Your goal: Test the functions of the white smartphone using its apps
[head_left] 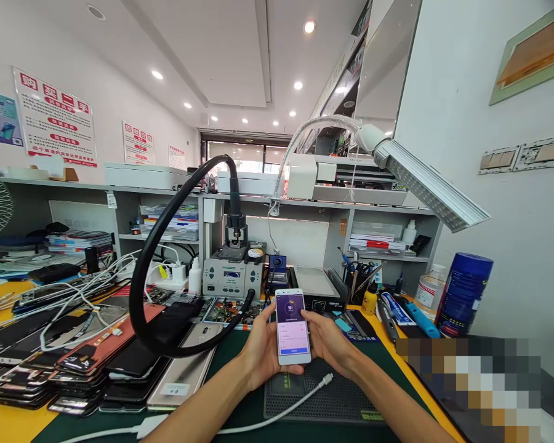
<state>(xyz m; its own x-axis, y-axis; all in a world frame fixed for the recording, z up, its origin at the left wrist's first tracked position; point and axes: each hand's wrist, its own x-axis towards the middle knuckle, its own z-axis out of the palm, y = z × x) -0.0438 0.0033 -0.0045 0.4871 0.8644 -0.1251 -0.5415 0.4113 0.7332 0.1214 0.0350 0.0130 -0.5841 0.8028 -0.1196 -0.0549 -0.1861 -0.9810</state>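
A white smartphone (pixel 293 329) is held upright above the bench, its lit screen purple at the top and pale below. My left hand (pixel 262 344) wraps round its left side and lower back, fingertips showing under the bottom edge. On the right, my right hand (pixel 327 338) grips the phone's edge, its thumb at the upper right of the screen. A white charging cable (pixel 295 406) lies loose below, its plug end near my right forearm. Beneath the hands is a dark perforated mat (pixel 323 406) on a green work surface.
Stacks of old phones (pixel 74 363) fill the left. A soldering station (pixel 231 277) with a thick black hose (pixel 141 289) arching forward stands behind. Right of my hands are a blue can (pixel 464 295), a clear bottle (pixel 429 289) and a tool holder (pixel 357 283). A lamp (pixel 436 184) hangs above.
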